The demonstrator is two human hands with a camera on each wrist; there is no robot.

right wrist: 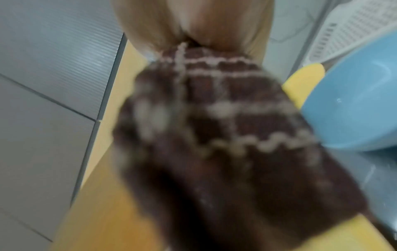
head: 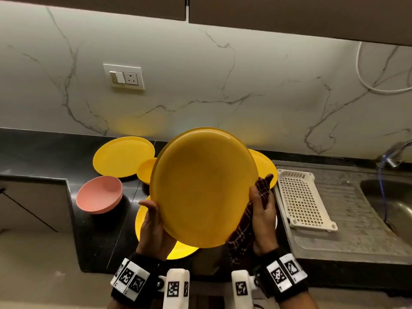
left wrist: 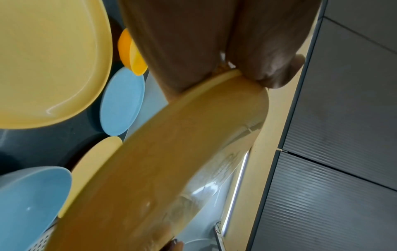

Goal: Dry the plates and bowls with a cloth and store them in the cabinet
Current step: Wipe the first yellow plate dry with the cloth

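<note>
I hold a large yellow plate (head: 201, 186) upright above the counter, its underside toward me. My left hand (head: 153, 221) grips the lower left rim; in the left wrist view the thumb and fingers (left wrist: 193, 42) pinch the plate's edge (left wrist: 171, 169). My right hand (head: 263, 210) holds a dark brown checked cloth (head: 243, 228) against the plate's right rim. That cloth (right wrist: 214, 135) fills the right wrist view, bunched under the right hand (right wrist: 193, 22). The plate's far face is hidden.
On the black counter (head: 44, 157) lie a yellow plate (head: 123, 156), a small yellow bowl (head: 145, 169), a pink bowl (head: 100, 194) and further yellow plates (head: 266, 166). A light blue bowl (right wrist: 354, 101) sits by the white drain tray (head: 305, 197). Sink (head: 390, 201) at right; cabinets (head: 289, 14) overhead.
</note>
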